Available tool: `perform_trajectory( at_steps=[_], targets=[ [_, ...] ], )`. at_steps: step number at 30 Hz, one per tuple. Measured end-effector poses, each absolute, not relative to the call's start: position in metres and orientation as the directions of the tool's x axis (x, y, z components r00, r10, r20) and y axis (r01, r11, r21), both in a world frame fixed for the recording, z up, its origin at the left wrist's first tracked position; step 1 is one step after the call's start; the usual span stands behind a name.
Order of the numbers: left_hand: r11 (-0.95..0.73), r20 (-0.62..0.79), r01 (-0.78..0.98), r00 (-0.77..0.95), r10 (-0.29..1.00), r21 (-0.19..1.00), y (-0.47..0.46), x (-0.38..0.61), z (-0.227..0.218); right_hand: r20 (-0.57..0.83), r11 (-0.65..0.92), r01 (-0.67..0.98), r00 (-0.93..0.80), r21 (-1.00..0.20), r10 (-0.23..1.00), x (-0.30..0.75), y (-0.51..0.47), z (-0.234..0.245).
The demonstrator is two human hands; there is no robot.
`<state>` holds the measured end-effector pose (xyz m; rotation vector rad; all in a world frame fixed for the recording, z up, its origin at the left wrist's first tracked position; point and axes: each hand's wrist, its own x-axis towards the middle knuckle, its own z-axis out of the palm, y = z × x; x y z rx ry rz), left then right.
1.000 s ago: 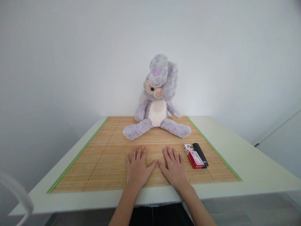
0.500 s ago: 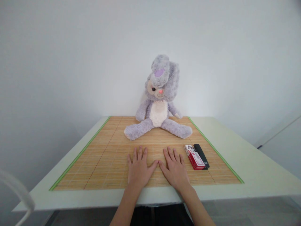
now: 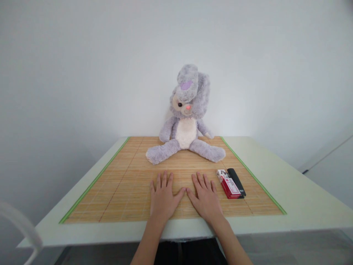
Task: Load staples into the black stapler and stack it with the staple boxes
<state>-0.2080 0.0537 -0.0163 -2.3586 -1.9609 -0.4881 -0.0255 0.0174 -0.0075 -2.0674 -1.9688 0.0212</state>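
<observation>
Both my hands lie flat, palms down, on a bamboo mat near the table's front edge. My left hand has its fingers spread and holds nothing. Its thumb tip meets, or almost meets, the thumb of my right hand, which is also open with nothing in it. To the right of my right hand lies a small red and white box. Close against the box's right side is a black stapler-like object, partly hidden by it.
A grey-purple plush rabbit sits at the back of the mat against the white wall, legs spread. The mat covers much of the white table. A blurred, curved white thing shows at the lower left.
</observation>
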Motion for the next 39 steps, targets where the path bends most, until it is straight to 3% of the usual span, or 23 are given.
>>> perform_trajectory(
  at_steps=[39],
  targets=[
    [-0.217, 0.26, 0.96, 0.167, 0.951, 0.175, 0.0539, -0.2099, -0.0171, 0.15, -0.036, 0.973, 0.072, -0.226, 0.986, -0.0259, 0.0165, -0.0028]
  ],
)
